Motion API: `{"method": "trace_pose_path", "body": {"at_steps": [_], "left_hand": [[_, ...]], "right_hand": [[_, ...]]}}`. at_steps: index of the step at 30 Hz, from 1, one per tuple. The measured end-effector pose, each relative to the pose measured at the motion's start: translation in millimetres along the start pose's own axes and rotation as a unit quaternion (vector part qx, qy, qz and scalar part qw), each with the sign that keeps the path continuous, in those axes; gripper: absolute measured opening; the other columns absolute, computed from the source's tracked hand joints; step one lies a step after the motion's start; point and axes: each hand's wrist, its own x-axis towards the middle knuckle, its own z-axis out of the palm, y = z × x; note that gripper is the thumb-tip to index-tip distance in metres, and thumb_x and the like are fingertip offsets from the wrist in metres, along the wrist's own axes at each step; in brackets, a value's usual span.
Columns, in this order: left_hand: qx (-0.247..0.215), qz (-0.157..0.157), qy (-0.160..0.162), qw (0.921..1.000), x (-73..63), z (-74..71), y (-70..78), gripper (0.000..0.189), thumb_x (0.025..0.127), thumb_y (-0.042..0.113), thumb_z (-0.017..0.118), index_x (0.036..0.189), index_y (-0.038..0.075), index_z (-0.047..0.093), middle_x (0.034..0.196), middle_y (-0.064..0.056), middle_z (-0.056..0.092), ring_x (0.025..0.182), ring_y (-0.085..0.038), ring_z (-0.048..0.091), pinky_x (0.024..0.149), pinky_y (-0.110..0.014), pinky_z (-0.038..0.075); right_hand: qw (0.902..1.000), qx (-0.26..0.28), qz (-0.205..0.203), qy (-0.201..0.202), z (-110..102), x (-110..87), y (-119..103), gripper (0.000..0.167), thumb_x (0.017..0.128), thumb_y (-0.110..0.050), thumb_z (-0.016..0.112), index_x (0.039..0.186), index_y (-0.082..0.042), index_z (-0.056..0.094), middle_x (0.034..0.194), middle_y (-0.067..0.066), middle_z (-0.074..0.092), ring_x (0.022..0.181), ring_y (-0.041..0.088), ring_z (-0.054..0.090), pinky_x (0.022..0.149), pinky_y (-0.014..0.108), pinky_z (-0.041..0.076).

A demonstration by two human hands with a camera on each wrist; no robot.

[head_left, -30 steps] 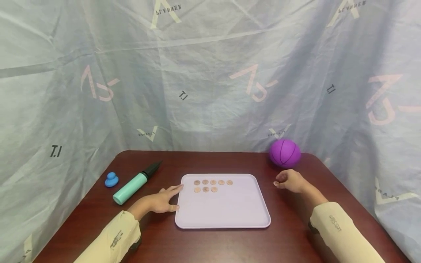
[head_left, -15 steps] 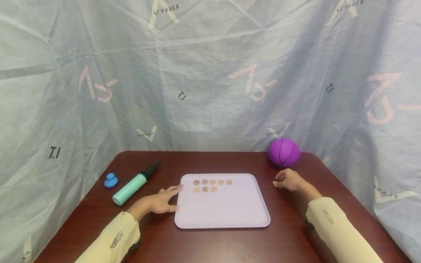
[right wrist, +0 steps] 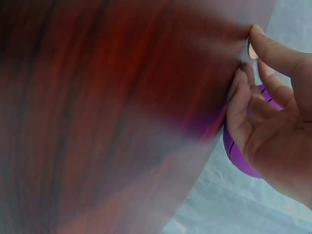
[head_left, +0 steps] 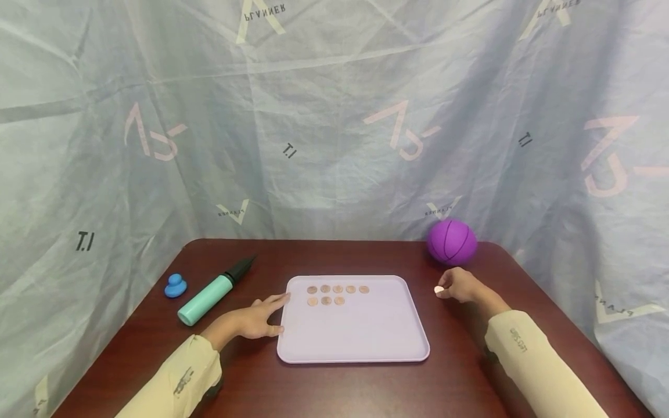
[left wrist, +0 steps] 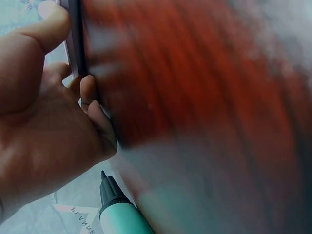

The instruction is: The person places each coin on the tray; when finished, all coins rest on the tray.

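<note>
A coin point(head_left: 438, 289) is pinched between the thumb and fingers of my right hand point(head_left: 460, 285), low over the table to the right of the tray. In the right wrist view the same coin point(right wrist: 252, 51) shows between thumb and fingertip. My left hand point(head_left: 256, 320) lies with fingers spread, its fingertips at the left rim of the pale lilac tray point(head_left: 366, 339). Toward the tray's far left, several copper-coloured coins point(head_left: 338, 289) lie flat in two rows, the back row longer than the front one. The left wrist view shows the left hand point(left wrist: 53, 112) beside the tray's edge.
A purple ball point(head_left: 452, 242) with black lines sits at the back right, just beyond my right hand. On the left lie a mint-green hand pump point(head_left: 206, 300) with a black nozzle and a small blue duck-shaped toy point(head_left: 175, 286). A printed grey cloth point(head_left: 334, 116) hangs behind the table point(head_left: 345, 389).
The coin in my right hand has tilted and now shows its face brightly. My right forearm has shifted slightly inward. The left hand, tray and coins on it stay in place.
</note>
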Motion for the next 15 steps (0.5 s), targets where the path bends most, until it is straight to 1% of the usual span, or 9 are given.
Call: {"method": "trace_pose_path", "body": {"at_steps": [5, 8, 12, 15], "left_hand": [[0.001, 0.002, -0.004, 1.0, 0.4, -1.8, 1.3, 0.082, 0.092, 0.03, 0.07, 0.157, 0.01, 0.026, 0.16, -0.015, 0.024, 0.139, -0.055, 0.022, 0.108, -0.068, 0.024], [-0.001, 0.001, -0.006, 1.0, -0.3, -2.0, 0.3, 0.081, 0.092, 0.03, 0.07, 0.157, 0.01, 0.026, 0.16, -0.015, 0.024, 0.139, -0.055, 0.022, 0.108, -0.067, 0.024], [-0.001, 0.002, -0.005, 1.0, -0.7, -1.7, -1.2, 0.081, 0.092, 0.029, 0.07, 0.157, 0.009, 0.026, 0.16, -0.015, 0.024, 0.139, -0.055, 0.022, 0.108, -0.067, 0.024], [-0.001, 0.004, -0.004, 1.0, -0.3, -1.5, -0.4, 0.081, 0.092, 0.028, 0.07, 0.157, 0.008, 0.026, 0.16, -0.016, 0.024, 0.139, -0.055, 0.023, 0.108, -0.067, 0.024]], "right_hand": [[0.9993, 0.034, 0.008, -0.016, -1.8, 0.5, -1.2, 0.024, 0.082, -0.009, 0.079, 0.095, 0.002, 0.063, 0.087, 0.01, 0.063, 0.076, 0.021, 0.06, 0.054, 0.037, 0.053], [0.9988, 0.038, 0.01, -0.03, -2.8, 1.1, -3.2, 0.027, 0.081, -0.01, 0.079, 0.099, 0.003, 0.064, 0.09, 0.011, 0.065, 0.078, 0.022, 0.062, 0.055, 0.038, 0.054], [0.9983, 0.038, 0.008, -0.043, -3.6, 1.2, -3.9, 0.026, 0.082, -0.01, 0.079, 0.1, 0.004, 0.067, 0.092, 0.012, 0.069, 0.08, 0.022, 0.065, 0.057, 0.039, 0.056], [0.998, 0.044, 0.009, -0.044, -3.7, 0.0, -2.3, 0.024, 0.08, -0.006, 0.079, 0.099, 0.005, 0.068, 0.091, 0.013, 0.07, 0.079, 0.022, 0.066, 0.057, 0.038, 0.056]]}}
